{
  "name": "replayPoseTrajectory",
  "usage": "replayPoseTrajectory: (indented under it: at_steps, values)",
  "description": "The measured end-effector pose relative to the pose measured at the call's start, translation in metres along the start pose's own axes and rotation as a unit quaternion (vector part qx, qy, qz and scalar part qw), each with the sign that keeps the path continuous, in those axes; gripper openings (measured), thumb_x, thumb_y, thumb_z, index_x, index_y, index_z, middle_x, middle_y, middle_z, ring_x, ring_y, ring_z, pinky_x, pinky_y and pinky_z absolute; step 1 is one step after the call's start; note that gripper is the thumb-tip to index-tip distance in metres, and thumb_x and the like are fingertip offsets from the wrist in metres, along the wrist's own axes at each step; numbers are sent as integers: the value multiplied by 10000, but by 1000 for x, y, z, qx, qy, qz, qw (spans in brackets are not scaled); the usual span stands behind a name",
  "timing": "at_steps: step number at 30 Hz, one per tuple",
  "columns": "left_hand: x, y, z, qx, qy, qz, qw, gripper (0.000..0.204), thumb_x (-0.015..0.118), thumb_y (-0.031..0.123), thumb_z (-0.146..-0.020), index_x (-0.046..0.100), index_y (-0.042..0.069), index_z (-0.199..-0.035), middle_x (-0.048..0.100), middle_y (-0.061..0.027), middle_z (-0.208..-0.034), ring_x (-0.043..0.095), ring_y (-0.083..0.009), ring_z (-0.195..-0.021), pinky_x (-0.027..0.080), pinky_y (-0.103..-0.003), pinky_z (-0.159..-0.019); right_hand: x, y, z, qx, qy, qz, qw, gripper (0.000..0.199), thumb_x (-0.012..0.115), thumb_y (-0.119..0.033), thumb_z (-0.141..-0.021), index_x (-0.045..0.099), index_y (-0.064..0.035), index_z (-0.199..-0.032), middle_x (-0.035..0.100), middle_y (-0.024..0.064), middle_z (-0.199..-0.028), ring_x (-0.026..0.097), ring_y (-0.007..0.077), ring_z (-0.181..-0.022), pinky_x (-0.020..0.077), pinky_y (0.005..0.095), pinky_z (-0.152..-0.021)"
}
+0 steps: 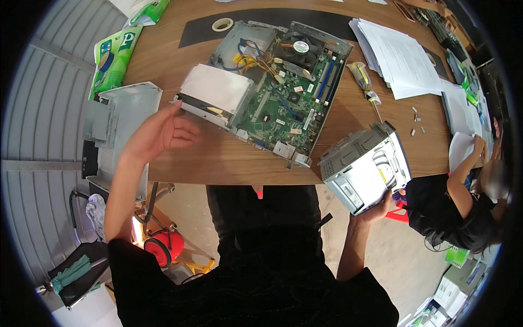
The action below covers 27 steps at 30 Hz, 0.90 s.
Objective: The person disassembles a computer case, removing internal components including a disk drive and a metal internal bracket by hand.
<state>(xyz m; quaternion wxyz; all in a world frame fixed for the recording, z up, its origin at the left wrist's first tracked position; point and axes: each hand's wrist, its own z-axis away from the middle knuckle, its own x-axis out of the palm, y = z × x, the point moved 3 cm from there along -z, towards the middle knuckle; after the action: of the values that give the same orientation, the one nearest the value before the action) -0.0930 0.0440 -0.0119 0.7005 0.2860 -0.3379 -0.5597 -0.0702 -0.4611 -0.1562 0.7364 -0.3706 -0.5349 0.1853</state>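
An opened desktop computer case [229,38] lies on the wooden table in front of me. Inside it show a green motherboard [267,111], a black fan [313,52], coloured cables [256,62] and a flat white-topped rectangular unit [215,87]. By the case's near left corner, my left hand [158,132] is open and holds nothing. Its raised fingertip is at the case edge; whether it touches I cannot tell. Over the table's front edge my right hand [376,210] grips a metal drive cage [362,171] from below, tilted, with perforated sides.
A metal case cover [133,109] lies at left beside a green package [117,57]. A tape roll [222,24] rests on a black mat. To the right are a screwdriver [376,103], small loose pieces [415,117] and stacked papers [397,60]. Another person [452,204] sits at far right.
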Motion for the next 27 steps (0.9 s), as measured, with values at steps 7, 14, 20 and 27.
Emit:
replayPoseTrajectory:
  at_steps: [7,14,20,27]
  values:
    - [39,10,29,340,176,-480,789,402,659,205,-949,564,18,-1291,669,-165,-985,686,-286,-863,550,-333,-760,7,9,-4,35,-38,-93,994,509,494,-394,-999,527,-17,-1338,624,137,-1289,631,291,-1146,505,420,-985]
    - [0,55,-44,449,194,-502,714,379,664,226,-943,616,45,-1272,642,-140,-1254,623,-303,-1145,480,-370,-969,7,2,2,83,-132,-142,978,550,472,-433,-1000,494,-52,-1396,608,142,-1320,613,316,-1172,486,482,-1014]
    - [-7,20,-82,415,210,-545,697,441,643,363,-944,617,129,-1317,589,-115,-1374,583,-313,-1225,447,-376,-1032,18,-2,22,106,-120,-131,978,560,470,-442,-1004,487,-67,-1420,562,124,-1407,580,320,-1225,434,487,-1067]
    - [17,-2,-64,373,319,-530,691,484,574,516,-932,668,188,-1276,591,-49,-1382,608,-297,-1182,486,-404,-969,71,-8,39,123,-103,-101,982,567,585,-457,-943,526,-81,-1364,580,88,-1376,566,272,-1255,432,446,-1091]
